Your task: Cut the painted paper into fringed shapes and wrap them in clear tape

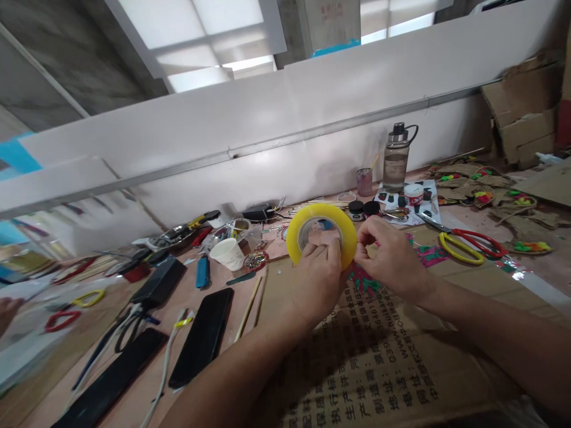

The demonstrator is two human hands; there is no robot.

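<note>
My left hand (pixel 317 285) grips a roll of yellow tape (pixel 296 235), its fingers reaching through the ring, which stands upright above the cardboard. Close by the roll's right edge, my right hand (pixel 392 258) has thumb and forefinger pinched together. Whatever lies between those fingertips is too small to make out. Underneath both hands lies a flat sheet of cardboard (pixel 357 356) with printed characters. Pink and green painted pieces (pixel 432 254) rest on it, partly hidden by the right hand.
Scissors with red and yellow handles (pixel 468 241) lie at right. Behind stand a water bottle (pixel 396 160) and small paint jars (pixel 355 209). To the left are a paper cup (pixel 227 254), a black phone (pixel 201 336) and a blue lighter (pixel 203 272). Another person's hand (pixel 8 312) shows at far left.
</note>
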